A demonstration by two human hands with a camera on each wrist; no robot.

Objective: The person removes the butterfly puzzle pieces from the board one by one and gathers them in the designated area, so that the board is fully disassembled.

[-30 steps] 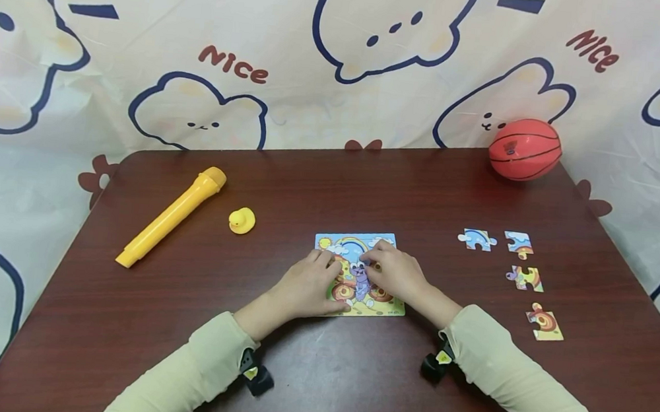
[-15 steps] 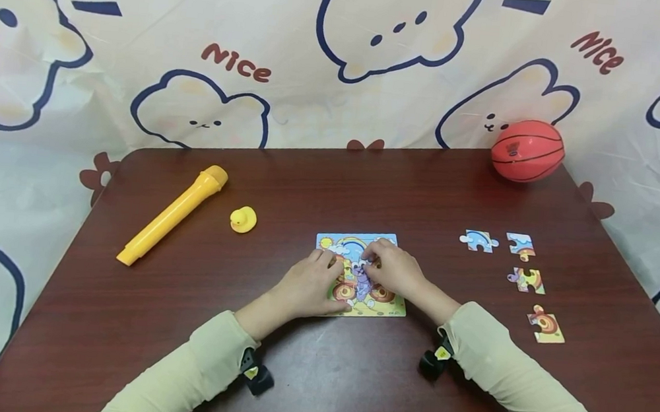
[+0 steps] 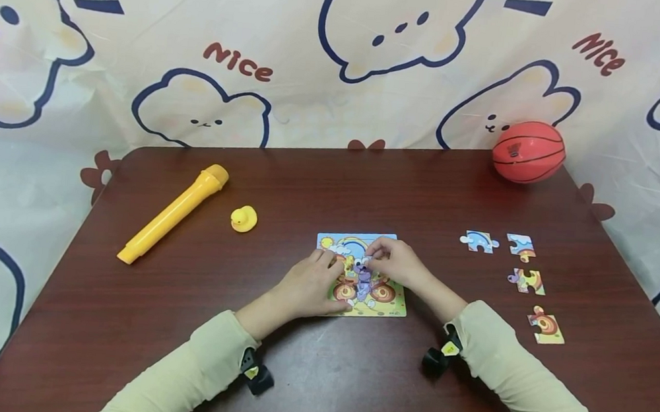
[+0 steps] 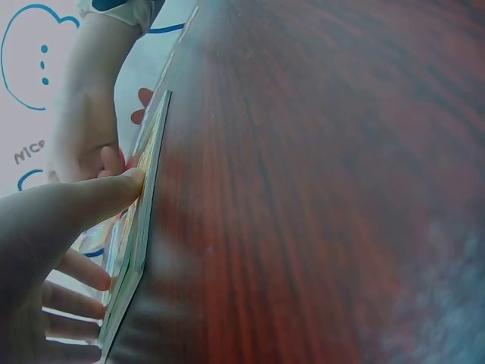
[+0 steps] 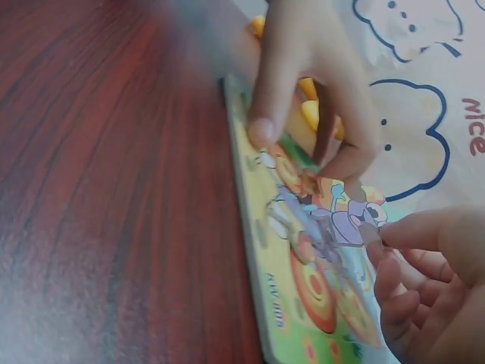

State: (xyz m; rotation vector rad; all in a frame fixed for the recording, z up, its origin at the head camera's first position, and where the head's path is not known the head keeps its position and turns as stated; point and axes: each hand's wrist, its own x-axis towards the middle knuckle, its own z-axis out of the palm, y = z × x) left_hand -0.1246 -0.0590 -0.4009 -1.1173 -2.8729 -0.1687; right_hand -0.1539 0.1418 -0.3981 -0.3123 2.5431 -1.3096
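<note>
A puzzle board (image 3: 382,309) with a rainbow, a purple cartoon animal and orange wheels lies flat at mid-table. Across its left part rests my left hand (image 3: 312,285), fingers loosely spread, with the thumb on the front edge. At the board's upper right, thumb and fingers of my right hand (image 3: 398,266) pinch a puzzle piece (image 5: 350,227) showing the animal's purple face. That piece stands tilted over the picture in the right wrist view; whether its lower edge touches the board I cannot tell. The left wrist view shows the board (image 4: 136,250) edge-on under the left thumb.
Right of the board lie a rainbow piece (image 3: 480,241), a blue-sky piece (image 3: 521,245), a purple-and-yellow piece (image 3: 527,281) and a wheel piece (image 3: 546,325). A yellow duck (image 3: 243,219) and yellow toy microphone (image 3: 174,214) lie left. A red ball (image 3: 529,152) sits at the back right.
My right hand has shifted slightly, with its fingers drawn up and right, and more of the purple animal shows. The left hand stays in place on the board.
</note>
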